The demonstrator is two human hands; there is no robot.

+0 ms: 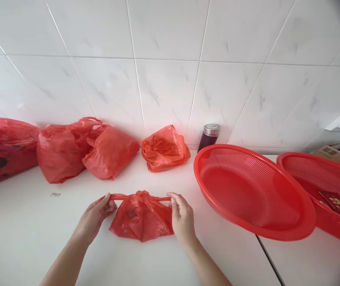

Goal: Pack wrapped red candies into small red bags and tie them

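A red plastic bag (142, 222) rests on the white table in front of me, with a knot at the middle of its top. My left hand (98, 214) pinches one handle of the bag, drawn out to the left. On the other side, my right hand (182, 216) pinches the opposite handle between thumb and fingers. Both handles look stretched nearly straight from the knot. What the bag contains cannot be made out through the plastic.
Along the tiled wall stand a large printed red bag (6, 155), filled red bags (62, 153) (110, 153) and an open red bag (167, 153). A dark flask (208, 137) stands behind a red perforated basket (232, 190). Another red basket (333, 222) and a cardboard box (337, 153) lie right.
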